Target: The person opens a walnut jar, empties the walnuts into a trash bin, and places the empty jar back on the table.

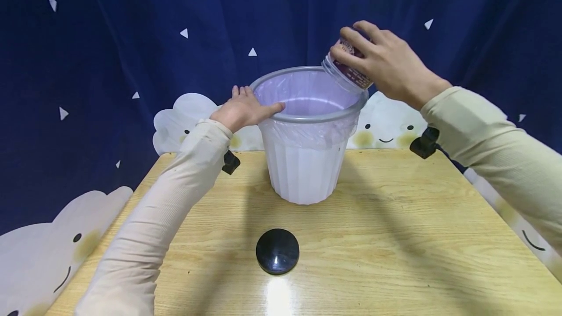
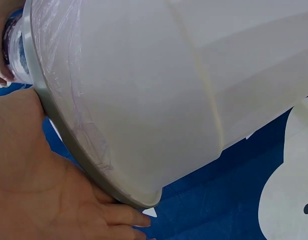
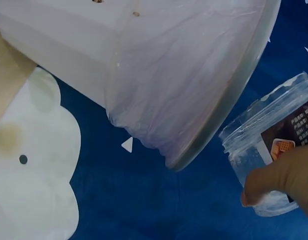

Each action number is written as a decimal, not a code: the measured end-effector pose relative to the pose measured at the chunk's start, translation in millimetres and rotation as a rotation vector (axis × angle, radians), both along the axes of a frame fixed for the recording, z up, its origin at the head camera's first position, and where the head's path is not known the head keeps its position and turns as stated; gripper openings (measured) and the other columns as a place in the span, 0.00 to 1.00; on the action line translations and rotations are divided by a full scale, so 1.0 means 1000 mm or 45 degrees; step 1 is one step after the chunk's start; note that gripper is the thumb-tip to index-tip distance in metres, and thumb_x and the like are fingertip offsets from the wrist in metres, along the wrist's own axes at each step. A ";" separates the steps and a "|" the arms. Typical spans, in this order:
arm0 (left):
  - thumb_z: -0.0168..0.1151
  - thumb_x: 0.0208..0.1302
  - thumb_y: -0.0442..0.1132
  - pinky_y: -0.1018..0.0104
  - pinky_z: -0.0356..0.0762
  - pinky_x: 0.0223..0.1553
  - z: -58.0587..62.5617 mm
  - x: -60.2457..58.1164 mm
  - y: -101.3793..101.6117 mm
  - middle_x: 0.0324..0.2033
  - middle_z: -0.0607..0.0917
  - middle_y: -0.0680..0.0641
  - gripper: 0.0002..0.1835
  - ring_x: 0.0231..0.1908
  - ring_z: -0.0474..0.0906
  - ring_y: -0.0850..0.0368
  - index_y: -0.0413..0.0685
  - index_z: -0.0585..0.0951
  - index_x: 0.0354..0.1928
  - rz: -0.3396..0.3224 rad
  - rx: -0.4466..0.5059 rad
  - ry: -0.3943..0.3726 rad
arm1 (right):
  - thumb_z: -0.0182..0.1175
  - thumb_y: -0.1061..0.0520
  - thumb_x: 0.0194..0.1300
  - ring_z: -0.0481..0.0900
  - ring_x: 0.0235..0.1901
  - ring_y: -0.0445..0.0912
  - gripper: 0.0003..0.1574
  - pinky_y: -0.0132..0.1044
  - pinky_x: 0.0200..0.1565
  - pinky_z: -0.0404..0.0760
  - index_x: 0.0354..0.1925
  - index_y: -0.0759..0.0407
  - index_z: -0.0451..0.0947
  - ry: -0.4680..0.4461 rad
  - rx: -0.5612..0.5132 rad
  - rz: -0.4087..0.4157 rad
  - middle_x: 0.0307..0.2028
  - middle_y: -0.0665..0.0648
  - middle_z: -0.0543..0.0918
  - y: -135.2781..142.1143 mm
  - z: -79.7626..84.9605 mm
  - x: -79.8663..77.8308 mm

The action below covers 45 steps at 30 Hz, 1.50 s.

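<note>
A white trash bin (image 1: 307, 169) with a grey rim and a thin clear purplish liner stands upright on the table. My left hand (image 1: 248, 108) rests against the rim's left side, fingers fairly straight and thumb across the edge; its palm (image 2: 39, 175) shows in the left wrist view. At the bin's upper right, my right hand (image 1: 382, 62) grips a clear plastic jar (image 1: 351, 69) with a dark printed label. The jar is uncapped and tilted, its mouth pointing left and down over the bin. In the right wrist view, the thumb (image 3: 268, 180) presses the jar's side. The bin's bottom is hidden.
A round black lid (image 1: 277, 251) lies on the wooden table (image 1: 373, 238) in front of the bin. Behind hangs a dark blue curtain (image 1: 219, 23) with white triangles. White cloud-shaped panels (image 1: 386, 123) with smiling faces line the table's edges.
</note>
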<state>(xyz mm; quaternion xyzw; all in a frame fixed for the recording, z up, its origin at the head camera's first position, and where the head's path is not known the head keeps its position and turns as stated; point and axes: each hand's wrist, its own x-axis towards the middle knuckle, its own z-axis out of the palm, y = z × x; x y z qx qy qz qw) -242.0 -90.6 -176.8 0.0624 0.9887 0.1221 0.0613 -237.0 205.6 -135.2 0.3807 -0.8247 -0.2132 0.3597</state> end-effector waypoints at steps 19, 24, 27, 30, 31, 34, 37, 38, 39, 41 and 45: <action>0.39 0.61 0.75 0.47 0.36 0.73 -0.004 0.003 0.001 0.73 0.34 0.33 0.60 0.73 0.26 0.42 0.31 0.33 0.73 0.028 0.037 -0.009 | 0.78 0.68 0.36 0.65 0.57 0.69 0.63 0.68 0.54 0.68 0.69 0.50 0.59 -0.213 -0.399 -0.039 0.65 0.66 0.62 0.002 -0.009 -0.002; 0.38 0.62 0.74 0.48 0.34 0.73 -0.006 0.004 0.003 0.73 0.34 0.33 0.59 0.73 0.25 0.41 0.30 0.33 0.72 0.017 0.047 -0.010 | 0.80 0.62 0.31 0.62 0.60 0.66 0.68 0.67 0.58 0.65 0.71 0.52 0.59 -0.427 -0.771 -0.147 0.66 0.65 0.62 0.015 -0.012 -0.002; 0.38 0.63 0.74 0.49 0.34 0.73 -0.006 0.004 0.003 0.73 0.32 0.32 0.59 0.72 0.25 0.41 0.30 0.32 0.72 0.012 0.036 -0.015 | 0.81 0.59 0.31 0.60 0.64 0.64 0.70 0.63 0.64 0.61 0.72 0.55 0.57 -0.549 -1.002 -0.203 0.66 0.65 0.63 0.021 -0.018 0.000; 0.38 0.63 0.74 0.49 0.34 0.73 -0.005 0.003 0.003 0.73 0.32 0.32 0.59 0.72 0.24 0.40 0.30 0.32 0.72 0.005 0.024 -0.012 | 0.82 0.55 0.33 0.61 0.65 0.61 0.72 0.58 0.66 0.61 0.73 0.57 0.53 -0.649 -1.216 -0.270 0.67 0.66 0.63 0.028 -0.024 0.005; 0.38 0.63 0.74 0.49 0.34 0.73 -0.005 0.003 0.003 0.72 0.32 0.31 0.59 0.72 0.24 0.40 0.30 0.32 0.72 0.005 0.021 -0.010 | 0.82 0.53 0.33 0.62 0.64 0.60 0.73 0.56 0.66 0.62 0.73 0.57 0.52 -0.678 -1.280 -0.296 0.66 0.65 0.64 0.030 -0.025 0.007; 0.38 0.63 0.74 0.49 0.34 0.73 -0.004 0.003 0.002 0.72 0.33 0.31 0.60 0.72 0.25 0.40 0.29 0.32 0.72 0.001 0.019 -0.004 | 0.82 0.48 0.35 0.64 0.63 0.55 0.74 0.52 0.65 0.65 0.74 0.52 0.50 -0.789 -1.467 -0.380 0.67 0.61 0.65 0.038 -0.028 0.015; 0.38 0.62 0.74 0.49 0.34 0.73 -0.004 0.003 0.002 0.73 0.33 0.32 0.59 0.72 0.25 0.40 0.29 0.32 0.72 0.007 0.029 -0.012 | 0.82 0.47 0.36 0.65 0.60 0.51 0.70 0.46 0.63 0.67 0.72 0.50 0.53 -0.888 -1.636 -0.394 0.63 0.56 0.68 0.044 -0.036 0.023; 0.38 0.62 0.74 0.50 0.34 0.73 -0.005 0.003 0.002 0.73 0.33 0.32 0.59 0.72 0.25 0.40 0.29 0.32 0.72 0.006 0.031 -0.014 | 0.82 0.47 0.37 0.65 0.59 0.49 0.68 0.44 0.63 0.67 0.71 0.50 0.55 -0.908 -1.679 -0.387 0.61 0.55 0.68 0.046 -0.040 0.026; 0.38 0.63 0.74 0.50 0.34 0.73 -0.005 0.003 0.002 0.73 0.33 0.32 0.59 0.72 0.25 0.40 0.29 0.33 0.72 0.003 0.031 -0.015 | 0.82 0.48 0.37 0.66 0.57 0.48 0.66 0.40 0.61 0.68 0.70 0.50 0.57 -0.921 -1.718 -0.371 0.59 0.53 0.70 0.047 -0.046 0.029; 0.37 0.63 0.73 0.50 0.34 0.73 -0.006 0.004 0.002 0.73 0.33 0.31 0.59 0.72 0.25 0.40 0.29 0.33 0.72 -0.007 0.017 -0.007 | 0.81 0.50 0.40 0.68 0.54 0.46 0.60 0.33 0.55 0.70 0.67 0.51 0.60 -0.941 -1.774 -0.317 0.54 0.50 0.72 0.050 -0.060 0.038; 0.35 0.64 0.73 0.51 0.35 0.73 -0.006 0.004 0.002 0.72 0.33 0.29 0.58 0.72 0.26 0.39 0.27 0.34 0.72 -0.016 -0.020 0.024 | 0.78 0.57 0.46 0.71 0.49 0.41 0.52 0.23 0.45 0.71 0.65 0.48 0.62 -1.017 -1.842 -0.166 0.50 0.46 0.74 0.050 -0.091 0.058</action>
